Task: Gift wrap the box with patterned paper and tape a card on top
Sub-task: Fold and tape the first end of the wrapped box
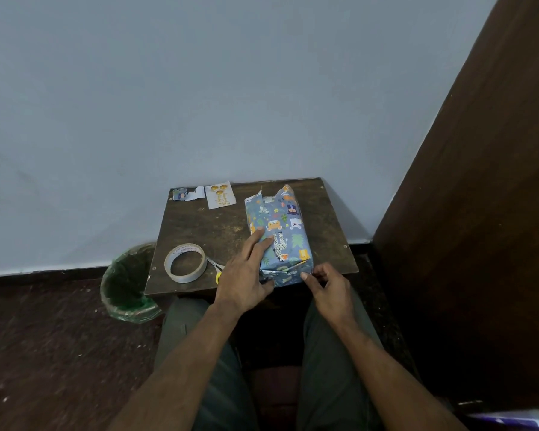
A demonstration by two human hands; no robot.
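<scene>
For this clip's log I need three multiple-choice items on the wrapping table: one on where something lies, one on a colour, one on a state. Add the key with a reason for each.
1. Where does the tape roll lie?
A. On the table, left of the wrapped box
B. On top of the box
C. In the bin

2. What is the main colour of the wrapping paper on the box?
A. Red
B. Blue
C. Black

3. What state is the card in?
A. Taped on top of the box
B. Held in the right hand
C. Lying loose at the table's far edge

Key:
1 A, the roll sits on the table beside the scissors, left of the box.
2 B, the paper is blue with animal prints.
3 C, the card lies apart from the box, while the left hand rests on the box and the right hand works the near end fold.
</scene>
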